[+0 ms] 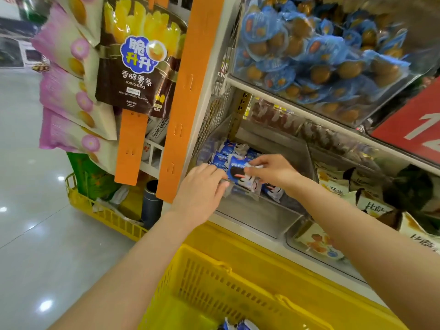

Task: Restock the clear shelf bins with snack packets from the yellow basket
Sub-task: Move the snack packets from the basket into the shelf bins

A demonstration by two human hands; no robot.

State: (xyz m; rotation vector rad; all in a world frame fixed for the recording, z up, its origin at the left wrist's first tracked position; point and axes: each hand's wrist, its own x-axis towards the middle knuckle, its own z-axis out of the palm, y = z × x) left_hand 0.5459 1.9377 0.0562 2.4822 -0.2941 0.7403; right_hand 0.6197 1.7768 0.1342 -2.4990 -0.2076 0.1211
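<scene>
Above the yellow basket [214,279], both forearms stretched to the lower clear bin [262,220]. The right hand [273,172] pinched a blue-and-white snack packet [238,173] over the bin's front. The left hand [202,189], fingers curled, met its near end, grip unclear.

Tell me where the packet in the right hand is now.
Head view, centre: the blue-and-white packet is over the clear bin, pinched by the right hand, the left hand just left of it.
</scene>
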